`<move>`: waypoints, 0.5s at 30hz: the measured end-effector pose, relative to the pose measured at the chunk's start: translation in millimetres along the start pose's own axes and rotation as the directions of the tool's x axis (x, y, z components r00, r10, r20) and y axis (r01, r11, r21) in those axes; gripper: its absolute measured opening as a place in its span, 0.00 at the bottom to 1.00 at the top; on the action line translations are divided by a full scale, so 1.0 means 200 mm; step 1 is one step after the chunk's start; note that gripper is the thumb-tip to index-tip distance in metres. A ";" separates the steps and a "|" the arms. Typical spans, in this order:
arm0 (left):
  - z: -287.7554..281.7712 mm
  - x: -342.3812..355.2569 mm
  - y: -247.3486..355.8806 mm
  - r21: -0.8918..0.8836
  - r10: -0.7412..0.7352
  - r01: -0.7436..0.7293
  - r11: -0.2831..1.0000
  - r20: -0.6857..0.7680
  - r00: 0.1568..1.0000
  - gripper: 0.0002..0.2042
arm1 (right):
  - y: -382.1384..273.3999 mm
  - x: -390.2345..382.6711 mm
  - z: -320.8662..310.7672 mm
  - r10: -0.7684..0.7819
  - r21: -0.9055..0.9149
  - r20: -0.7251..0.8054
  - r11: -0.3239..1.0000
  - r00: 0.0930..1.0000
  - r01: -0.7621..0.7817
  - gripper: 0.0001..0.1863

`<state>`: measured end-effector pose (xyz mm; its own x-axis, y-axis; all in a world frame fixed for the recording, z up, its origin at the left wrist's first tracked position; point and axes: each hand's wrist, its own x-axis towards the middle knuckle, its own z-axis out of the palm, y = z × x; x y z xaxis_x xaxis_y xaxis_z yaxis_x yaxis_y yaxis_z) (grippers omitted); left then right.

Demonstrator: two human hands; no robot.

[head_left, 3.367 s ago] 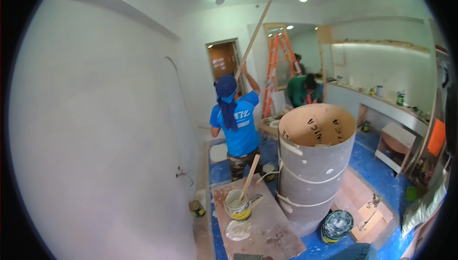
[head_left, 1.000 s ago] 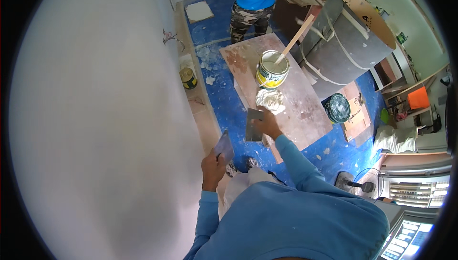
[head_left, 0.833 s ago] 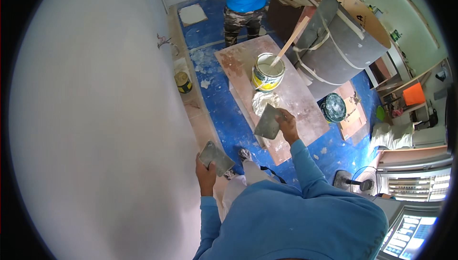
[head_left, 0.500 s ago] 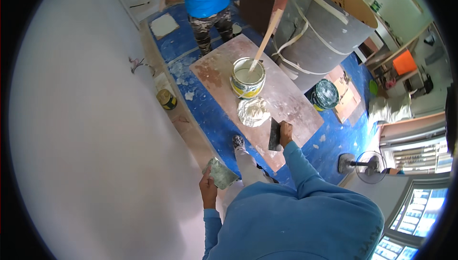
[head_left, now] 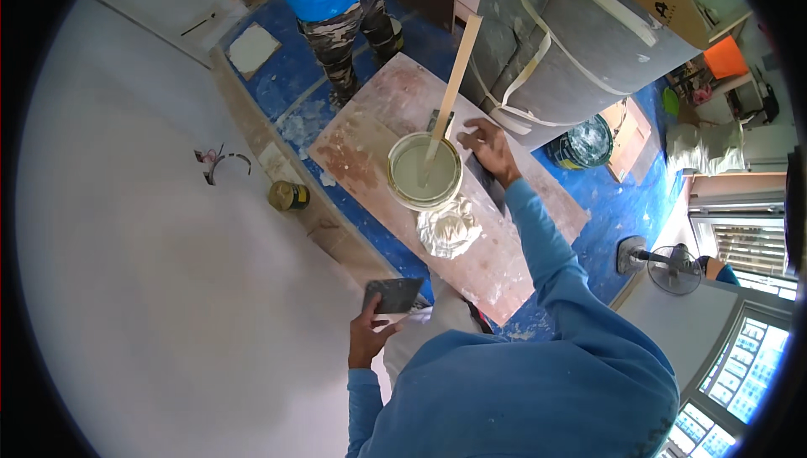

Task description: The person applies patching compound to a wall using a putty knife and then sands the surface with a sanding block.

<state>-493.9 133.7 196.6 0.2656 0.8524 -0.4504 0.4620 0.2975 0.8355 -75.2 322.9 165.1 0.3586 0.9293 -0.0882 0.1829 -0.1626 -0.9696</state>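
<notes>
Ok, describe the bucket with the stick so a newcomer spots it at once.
Find the big grey cylinder; the stained board is beside it. The bucket stands on that board, next to the white heap. Unlike the dark floor bucket, it has a wooden stick poking out.

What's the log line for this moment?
left hand: holding flat scraper | right hand: open, beside bucket | bucket: on board, wooden stick inside

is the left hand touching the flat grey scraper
Touching: the head view shows the left hand holding the flat grey scraper near its left end, overlapping its face with no gap.
</notes>
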 end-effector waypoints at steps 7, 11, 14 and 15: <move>0.07 0.14 -0.18 -0.213 -0.243 0.187 0.959 -0.277 0.930 0.13 | -0.22 0.37 0.10 0.101 -0.061 0.200 0.994 0.974 -0.091 0.24; -0.02 0.12 -0.32 -0.708 -0.559 0.322 0.629 -0.124 0.820 0.12 | -0.26 0.40 0.08 0.094 -0.349 0.290 0.937 0.952 0.014 0.26; -0.13 0.10 -0.55 -0.816 -0.591 0.438 0.378 0.152 0.793 0.10 | -0.23 0.37 0.10 0.073 -0.362 0.299 0.931 0.951 0.043 0.24; -0.13 0.11 -0.57 -0.827 -0.549 0.406 0.390 0.145 0.823 0.09 | -0.22 0.34 0.10 0.083 -0.357 0.274 0.934 0.958 0.022 0.23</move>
<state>-563.6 129.3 99.6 0.0874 0.4755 -0.8754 -0.4117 0.8174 0.4029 -76.6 398.8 197.3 0.1076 0.9679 -0.2273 0.5054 -0.2502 -0.8258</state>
